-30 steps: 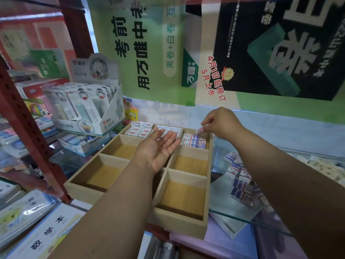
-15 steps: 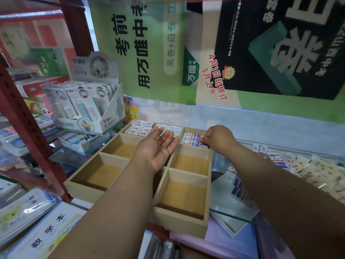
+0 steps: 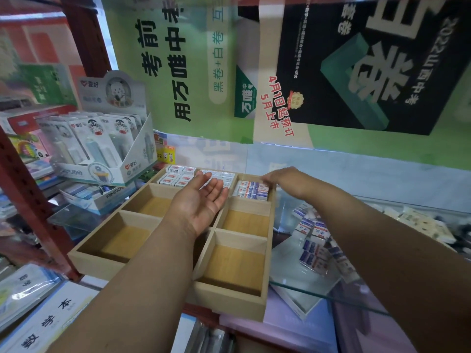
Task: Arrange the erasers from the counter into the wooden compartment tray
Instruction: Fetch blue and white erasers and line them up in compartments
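The wooden compartment tray [image 3: 230,303] sits on the counter in front of me. Its back row holds red-and-white erasers [image 3: 175,175] on the left, pale ones [image 3: 224,175] in the middle and blue-and-white erasers [image 3: 251,190] on the right. The other compartments that I can see are bare wood. My left hand [image 3: 201,202] hovers palm up over the tray's middle with straight fingers and holds nothing. My right hand [image 3: 279,177] lies palm down at the back right compartment, its fingertips touching the blue-and-white erasers. Several loose erasers [image 3: 314,239] lie on the glass counter to the right.
A white display box of carded stationery [image 3: 102,151] stands left of the tray, with a flat box [image 3: 102,197] below it. A red shelf post [image 3: 28,200] rises at the left. The glass counter's edge [image 3: 318,293] runs under my right forearm. Posters cover the back wall.
My right hand came down with a pinched eraser into the back right compartment, let it go and now rests its fingertips on that row. The left hand has stayed still.
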Available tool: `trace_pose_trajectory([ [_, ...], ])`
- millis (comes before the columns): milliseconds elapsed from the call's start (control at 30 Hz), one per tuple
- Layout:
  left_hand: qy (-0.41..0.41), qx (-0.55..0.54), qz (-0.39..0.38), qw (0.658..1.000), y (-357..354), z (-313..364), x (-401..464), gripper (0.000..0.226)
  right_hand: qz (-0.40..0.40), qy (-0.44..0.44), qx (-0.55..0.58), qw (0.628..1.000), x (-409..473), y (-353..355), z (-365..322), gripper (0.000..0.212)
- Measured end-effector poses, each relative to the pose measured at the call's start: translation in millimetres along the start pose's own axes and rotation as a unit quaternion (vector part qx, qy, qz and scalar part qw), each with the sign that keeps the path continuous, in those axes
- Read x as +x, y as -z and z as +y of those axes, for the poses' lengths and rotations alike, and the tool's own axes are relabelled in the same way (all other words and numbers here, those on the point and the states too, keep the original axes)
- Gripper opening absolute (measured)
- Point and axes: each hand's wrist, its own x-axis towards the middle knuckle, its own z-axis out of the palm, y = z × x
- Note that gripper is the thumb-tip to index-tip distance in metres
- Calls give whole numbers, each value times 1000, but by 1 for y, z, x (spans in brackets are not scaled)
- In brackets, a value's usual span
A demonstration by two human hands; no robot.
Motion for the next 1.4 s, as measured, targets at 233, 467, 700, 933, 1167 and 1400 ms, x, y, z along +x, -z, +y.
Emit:
trace_pose_trajectory([
  [233,-32,81,-10,996,-1,-2,-7,12,32,62,-22,997,-65,48,15,25],
  [467,-79,198,-33,976,-39,-14,-47,11,48,98,-355,928,-143,6,66,51],
  [700,-28,164,-76,983,-65,-48,-103,16,216,130,-405,879,-155,-48,91,48],
  [933,73,46,-73,994,-75,-76,-156,13,182,120,-301,928,-141,-54,89,39],
  [1167,139,24,-31,990,-68,-101,-180,17,88,156,-269,946,-139,-39,93,63],
  [1400,140,39,12,989,-67,-109,-180,17,109,142,-175,968,-142,-17,80,40],
])
